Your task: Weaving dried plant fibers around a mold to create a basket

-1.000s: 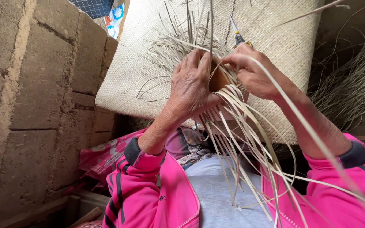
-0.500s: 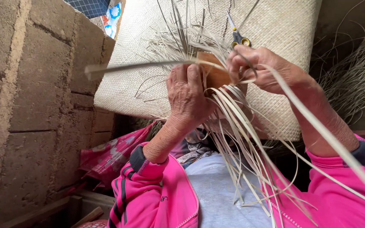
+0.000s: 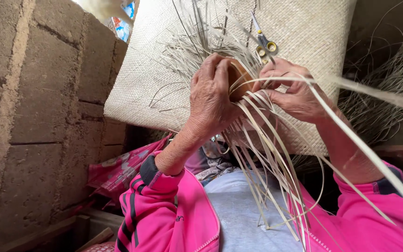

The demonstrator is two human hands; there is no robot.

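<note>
We clamp our left hand [image 3: 213,95] around the small brown woven piece [image 3: 239,79] held up before the mat, right hand [image 3: 290,93] fingers pinching one pale flat straw strand [image 3: 350,86]; best kept taut and flat

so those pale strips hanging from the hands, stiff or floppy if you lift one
Probably springy rather than limp: the pale strips hang in smooth curves below the left hand and right hand, without sharp folds. They look thin and flat, so likely very light and apt to kink if bent hard.
</note>
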